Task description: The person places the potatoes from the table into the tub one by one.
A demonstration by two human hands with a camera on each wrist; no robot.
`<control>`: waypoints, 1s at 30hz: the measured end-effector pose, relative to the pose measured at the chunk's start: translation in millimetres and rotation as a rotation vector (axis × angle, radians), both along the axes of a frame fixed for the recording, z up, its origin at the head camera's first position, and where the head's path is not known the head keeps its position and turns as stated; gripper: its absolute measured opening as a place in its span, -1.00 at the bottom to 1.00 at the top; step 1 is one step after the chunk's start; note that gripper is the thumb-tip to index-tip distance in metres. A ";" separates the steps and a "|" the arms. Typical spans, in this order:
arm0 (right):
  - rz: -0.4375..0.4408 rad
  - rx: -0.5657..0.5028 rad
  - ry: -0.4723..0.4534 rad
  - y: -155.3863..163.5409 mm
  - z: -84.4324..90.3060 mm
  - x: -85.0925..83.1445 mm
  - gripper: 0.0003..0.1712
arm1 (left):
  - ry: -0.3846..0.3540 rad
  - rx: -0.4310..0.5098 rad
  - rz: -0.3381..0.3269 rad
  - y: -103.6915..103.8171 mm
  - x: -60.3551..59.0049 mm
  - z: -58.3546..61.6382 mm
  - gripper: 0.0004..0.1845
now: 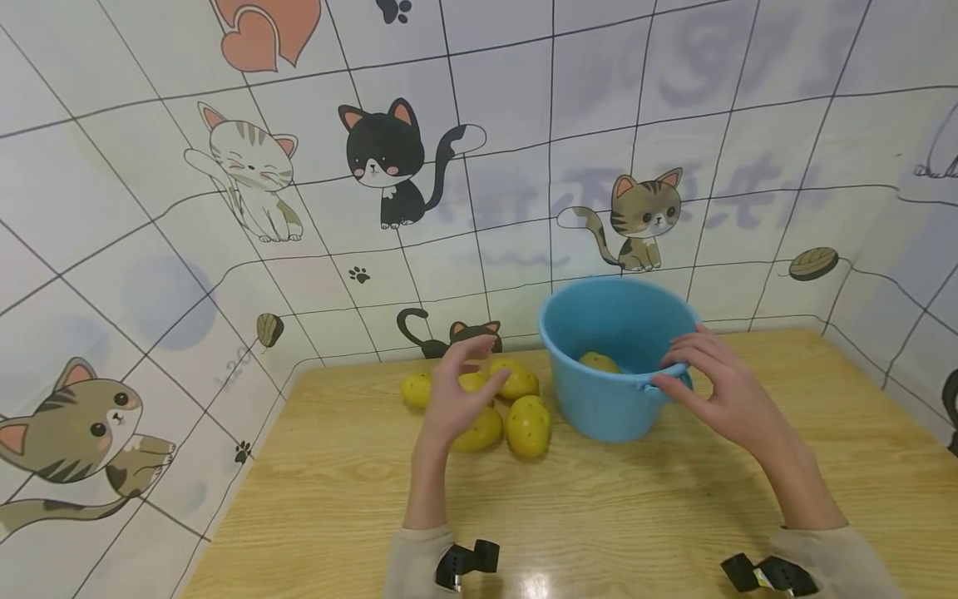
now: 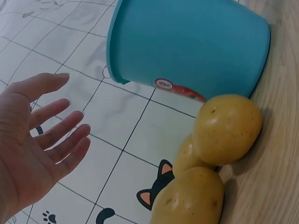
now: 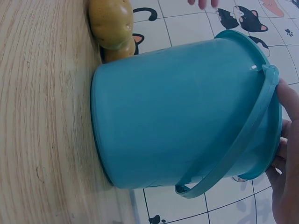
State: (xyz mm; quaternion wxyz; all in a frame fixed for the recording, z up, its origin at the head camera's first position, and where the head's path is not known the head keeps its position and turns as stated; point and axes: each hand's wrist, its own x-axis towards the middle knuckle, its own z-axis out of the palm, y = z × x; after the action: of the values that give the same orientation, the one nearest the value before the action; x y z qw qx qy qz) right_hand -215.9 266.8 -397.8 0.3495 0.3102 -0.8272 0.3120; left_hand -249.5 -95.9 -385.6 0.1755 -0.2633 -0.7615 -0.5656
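Blue bucket (image 1: 609, 408) stands upright on the wood-grain counter (image 1: 599, 516), right of a cluster of yellow potatoes (image 1: 528, 426). Right hand (image 1: 722, 395) grips the bucket's rim on its near right side, thumb outside, fingers reaching over the edge. Left hand (image 1: 456, 399) hangs above the cluster, thumb and fingers parted, nothing held; the left wrist view shows its palm and loosely bent fingers apart from the potatoes. At least five potatoes in the cluster, some partly behind this hand; the nearest lies just beside the bucket. One potato (image 1: 599, 361) visible inside the bucket, at the bottom. Bucket handle (image 3: 233, 144) hangs down along the outer side. Behind: wall (image 1: 524, 183) with black grid lines and cartoon cats.
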 end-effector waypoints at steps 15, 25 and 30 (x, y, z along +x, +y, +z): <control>-0.004 0.005 -0.007 -0.9 0.7 0.2 -0.80 | -0.087 0.041 0.113 -28.4 -9.3 -8.1 -0.51; 0.006 0.000 0.012 -0.1 -0.7 -1.8 -0.80 | -0.110 0.041 0.165 -46.1 -19.7 -17.7 -0.50; 0.005 0.002 0.012 0.5 -0.8 -1.3 -0.79 | -0.116 0.050 0.199 -52.9 -27.8 -24.7 -0.47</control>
State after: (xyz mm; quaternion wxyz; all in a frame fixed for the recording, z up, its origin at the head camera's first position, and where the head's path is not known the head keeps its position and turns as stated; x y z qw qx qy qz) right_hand -217.2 267.2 -398.6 0.3534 0.3146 -0.8246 0.3101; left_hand -277.2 -148.8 -410.3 0.1929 -0.1487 -0.7785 -0.5785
